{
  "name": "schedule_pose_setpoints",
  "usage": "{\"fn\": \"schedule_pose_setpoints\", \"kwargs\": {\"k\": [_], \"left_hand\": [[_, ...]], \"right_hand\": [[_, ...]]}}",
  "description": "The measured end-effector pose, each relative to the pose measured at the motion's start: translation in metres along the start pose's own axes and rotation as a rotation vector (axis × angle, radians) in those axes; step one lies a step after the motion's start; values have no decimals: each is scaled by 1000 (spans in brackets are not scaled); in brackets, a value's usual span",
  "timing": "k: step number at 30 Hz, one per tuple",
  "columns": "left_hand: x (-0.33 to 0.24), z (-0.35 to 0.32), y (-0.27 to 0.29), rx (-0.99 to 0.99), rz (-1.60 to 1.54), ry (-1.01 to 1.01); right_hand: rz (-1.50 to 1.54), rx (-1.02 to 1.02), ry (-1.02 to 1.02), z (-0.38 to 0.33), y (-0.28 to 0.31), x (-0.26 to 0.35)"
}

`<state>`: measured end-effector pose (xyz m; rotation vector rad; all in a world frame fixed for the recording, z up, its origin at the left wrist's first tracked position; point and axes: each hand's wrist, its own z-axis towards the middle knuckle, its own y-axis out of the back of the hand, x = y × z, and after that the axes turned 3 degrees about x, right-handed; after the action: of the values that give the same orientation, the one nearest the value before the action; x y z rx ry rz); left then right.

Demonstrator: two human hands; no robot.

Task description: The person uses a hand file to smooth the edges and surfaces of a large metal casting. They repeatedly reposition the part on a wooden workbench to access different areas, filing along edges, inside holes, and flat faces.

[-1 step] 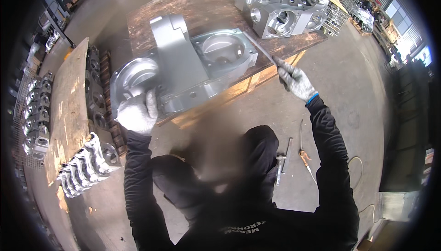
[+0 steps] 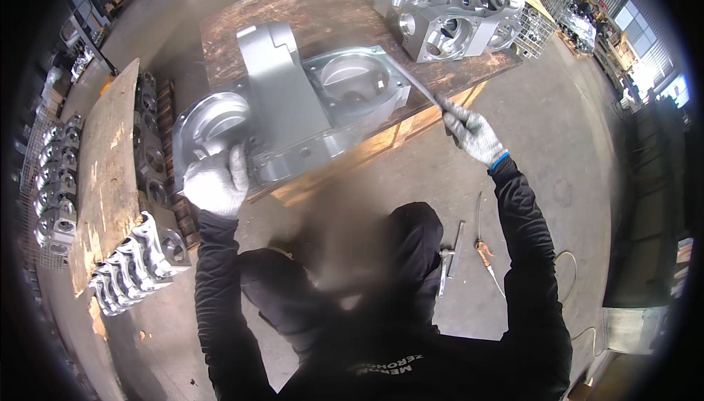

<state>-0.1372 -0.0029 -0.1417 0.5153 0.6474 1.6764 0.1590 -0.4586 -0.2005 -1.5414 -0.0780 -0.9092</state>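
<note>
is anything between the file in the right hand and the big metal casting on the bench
Nothing visible. The right hand holds the file, whose far end already lies on the casting edge. The left hand steadies the casting's near side, away from the file.

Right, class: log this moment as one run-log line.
left hand: steadies metal casting | right hand: holds file on casting | support: wooden pallet

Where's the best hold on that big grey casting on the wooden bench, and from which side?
Probably the round flange end of the casting, from the near left. It overhangs the wooden bench edge, so fingers can wrap its rim; the gloved left hand already rests there. The right hand holds a file at the far corner.
</note>
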Motion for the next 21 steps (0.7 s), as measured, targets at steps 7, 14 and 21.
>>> {"fn": "schedule_pose_setpoints", "kwargs": {"k": [7,14,21], "left_hand": [[2,1,-4,49,-24,-4],[7,-2,-6,124,3,10],[5,1,-3,81,16,-12]], "right_hand": [[-954,-322,-30,-7,-13,8],[-1383,-311,169,119,1,12],[-1617,-315,87,112,14,16]]}}
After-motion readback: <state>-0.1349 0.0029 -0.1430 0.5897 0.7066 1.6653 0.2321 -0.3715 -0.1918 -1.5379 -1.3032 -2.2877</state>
